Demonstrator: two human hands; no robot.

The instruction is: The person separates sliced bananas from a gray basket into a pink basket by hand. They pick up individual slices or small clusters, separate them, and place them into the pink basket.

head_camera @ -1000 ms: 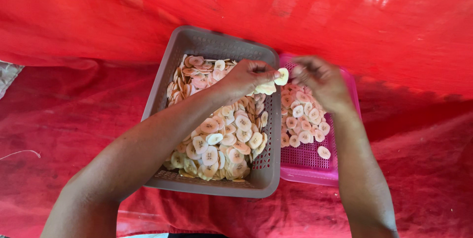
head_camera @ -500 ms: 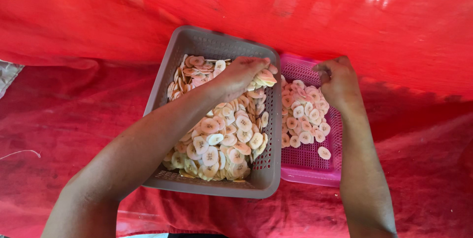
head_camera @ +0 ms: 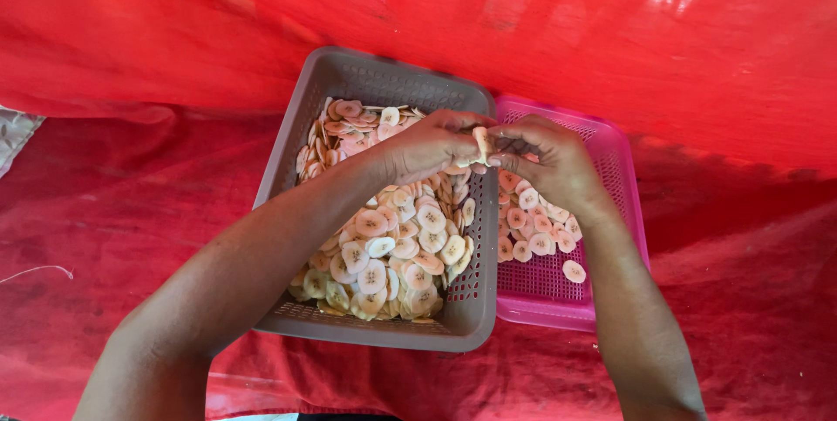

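A grey perforated basket [head_camera: 478, 295] is heaped with pale round banana slices [head_camera: 392, 247]. Touching its right side is a pink perforated basket [head_camera: 540, 299] holding a thinner layer of slices [head_camera: 532, 234]. My left hand [head_camera: 432, 142] and my right hand [head_camera: 545, 155] meet above the seam between the two baskets. Together they pinch a small stack of slices [head_camera: 480, 144] between thumbs and fingertips. Both forearms reach in from the bottom of the view.
Red cloth [head_camera: 122, 220] covers the ground under and around both baskets. A red translucent sheet [head_camera: 523, 11] hangs across the top of the view. A patterned cloth corner [head_camera: 13, 133] shows at the far left.
My right hand has moved left from over the pink basket to meet my left hand. Both now hold the stack of slices over the baskets' shared edge.
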